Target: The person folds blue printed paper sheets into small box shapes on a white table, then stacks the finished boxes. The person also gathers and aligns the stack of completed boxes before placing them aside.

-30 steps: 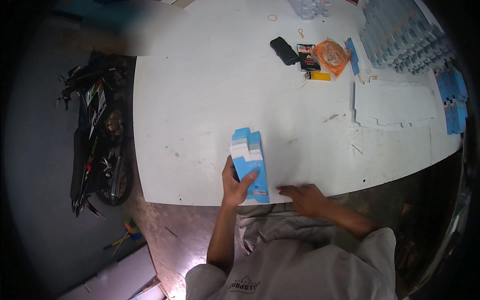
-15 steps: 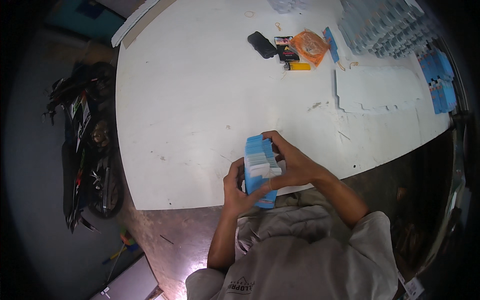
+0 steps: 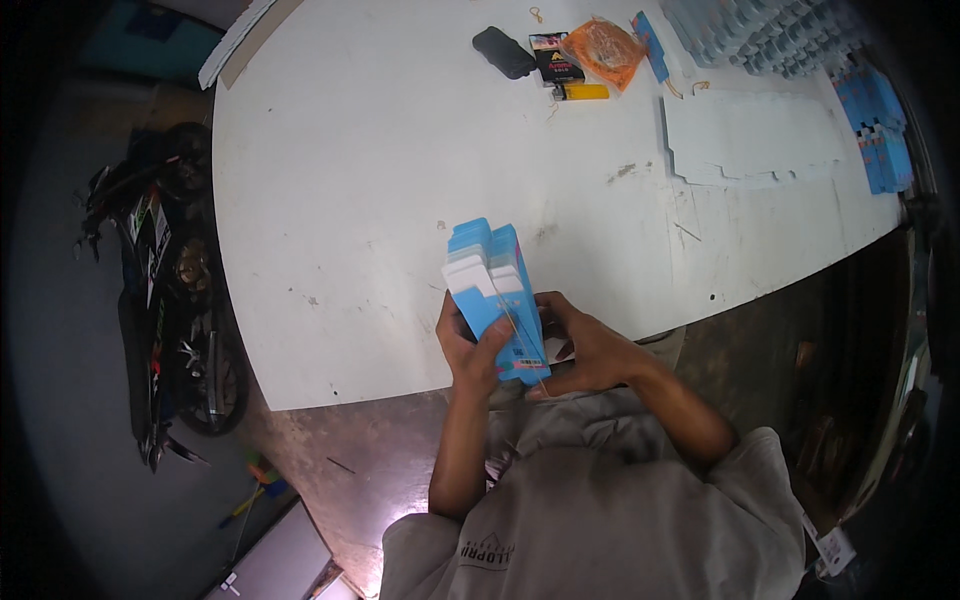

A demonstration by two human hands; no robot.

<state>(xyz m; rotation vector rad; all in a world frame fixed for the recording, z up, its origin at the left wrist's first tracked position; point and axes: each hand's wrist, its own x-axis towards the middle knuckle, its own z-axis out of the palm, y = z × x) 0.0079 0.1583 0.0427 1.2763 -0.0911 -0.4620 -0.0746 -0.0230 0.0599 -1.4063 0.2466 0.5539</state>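
A thick stack of blue and white printed cards tilts over the table's near edge. My left hand is closed around its left side, thumb across the front face. A thin rubber band runs slantwise down that face to the lower right corner. There my right hand curls beside the stack, its thumb at the band's lower end. Its fingertips are partly hidden behind the cards.
Across the white table lie a black case, a black pack, a yellow lighter, an orange packet and a white sheet. Clear plastic pieces and blue card bundles stand far right. A motorcycle is at left.
The stack has turned and tipped, showing its front face and the slanting band. My right hand has slid from the stack's upper right side down to its lower corner.
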